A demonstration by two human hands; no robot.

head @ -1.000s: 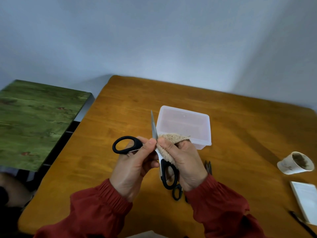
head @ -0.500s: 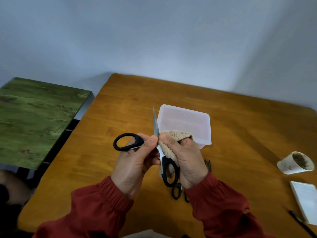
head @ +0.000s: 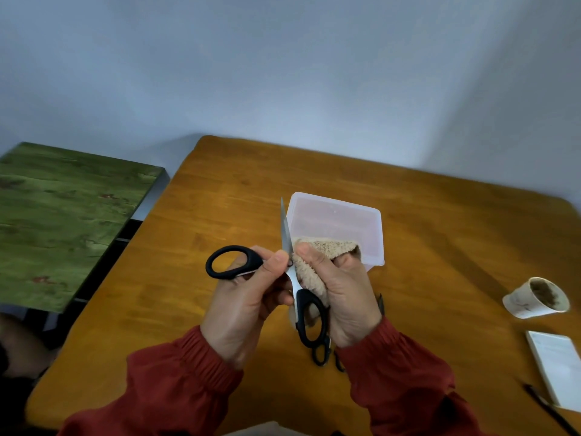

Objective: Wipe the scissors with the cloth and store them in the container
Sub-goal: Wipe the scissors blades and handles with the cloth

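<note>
Black-handled scissors are held spread wide above the wooden table, one blade pointing up. My left hand grips them near the pivot, one handle loop jutting out to the left. My right hand holds a beige fluffy cloth pressed against the upright blade, thumb on top. A clear plastic container stands just behind my hands, nothing visible inside. A second pair of black scissors lies on the table under my right wrist, mostly hidden.
A tipped paper cup with brown residue lies at the right. A white notepad and a black pen sit near the right front corner. A green-topped table stands to the left, across a gap.
My right hand has slid the cloth slightly up along the blade. The scissors stay spread in my left hand, held almost in the same place.
</note>
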